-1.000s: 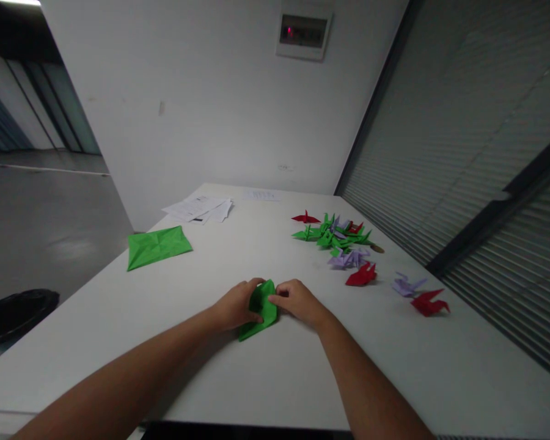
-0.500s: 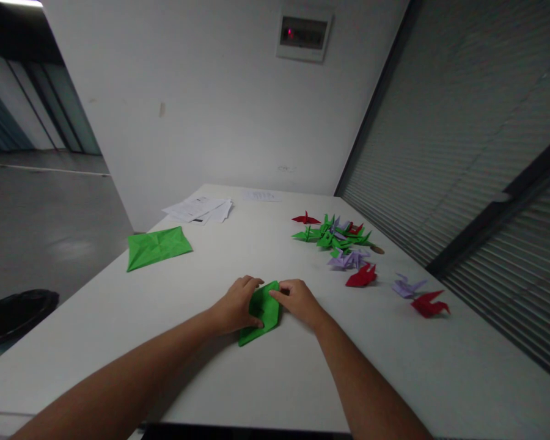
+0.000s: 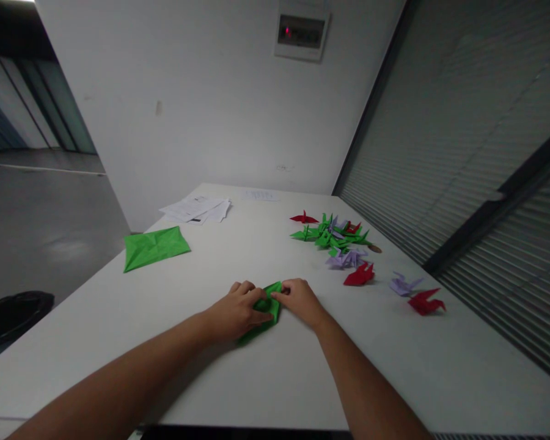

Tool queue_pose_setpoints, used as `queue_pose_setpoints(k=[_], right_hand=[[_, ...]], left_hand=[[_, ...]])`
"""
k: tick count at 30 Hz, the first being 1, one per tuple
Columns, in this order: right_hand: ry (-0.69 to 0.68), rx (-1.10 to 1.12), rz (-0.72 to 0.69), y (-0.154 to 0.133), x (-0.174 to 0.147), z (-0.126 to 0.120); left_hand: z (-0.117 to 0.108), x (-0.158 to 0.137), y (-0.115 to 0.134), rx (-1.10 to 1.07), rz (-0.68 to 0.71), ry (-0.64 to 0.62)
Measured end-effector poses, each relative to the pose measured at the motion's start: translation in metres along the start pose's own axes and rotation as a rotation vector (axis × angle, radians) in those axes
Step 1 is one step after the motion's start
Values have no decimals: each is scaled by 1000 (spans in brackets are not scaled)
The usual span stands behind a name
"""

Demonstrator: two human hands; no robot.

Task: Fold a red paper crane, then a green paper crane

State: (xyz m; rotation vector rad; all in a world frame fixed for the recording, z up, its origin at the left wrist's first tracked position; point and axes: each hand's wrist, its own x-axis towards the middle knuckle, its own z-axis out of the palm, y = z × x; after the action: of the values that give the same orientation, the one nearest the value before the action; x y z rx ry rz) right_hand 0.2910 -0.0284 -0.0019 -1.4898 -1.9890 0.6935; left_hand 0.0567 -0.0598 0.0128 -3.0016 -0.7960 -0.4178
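A folded piece of green origami paper lies on the table directly before me, partly covered by both hands. My left hand rests over its left part, fingers bent and thumb reaching across the paper, holding it down. At the upper right corner my right hand pinches the paper's edge between thumb and index finger. What the left palm covers is hidden.
A creased green sheet lies at the left edge of the white table, near printed papers. Folded paper cranes are heaped at right; a red crane lies closer. A black-lined bin stands lower left.
My left hand has slid right over the green paper, its fingers now more bent and covering more of it. The right hand keeps its pinch at the corner.
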Motion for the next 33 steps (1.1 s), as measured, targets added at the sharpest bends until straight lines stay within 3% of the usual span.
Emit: queue_pose_setpoints(k=[3, 8, 13, 19, 26, 33], right_hand=[[-51, 45, 20, 0, -2, -2], [-251, 66, 4, -1, -8, -9], [-322, 45, 27, -6, -14, -12], [-305, 37, 44, -6, -15, -8], [-240, 47, 98, 0, -15, -3], [-173, 87, 168, -14, -16, 3]], left_hand=[[0, -1, 2, 17, 4, -1], [-1, -2, 2, 28, -22, -20], [0, -3, 1, 35, -31, -24], [3, -5, -4, 15, -12, -28], [12, -7, -13, -99, -83, 65], [13, -8, -13, -126, -77, 23]])
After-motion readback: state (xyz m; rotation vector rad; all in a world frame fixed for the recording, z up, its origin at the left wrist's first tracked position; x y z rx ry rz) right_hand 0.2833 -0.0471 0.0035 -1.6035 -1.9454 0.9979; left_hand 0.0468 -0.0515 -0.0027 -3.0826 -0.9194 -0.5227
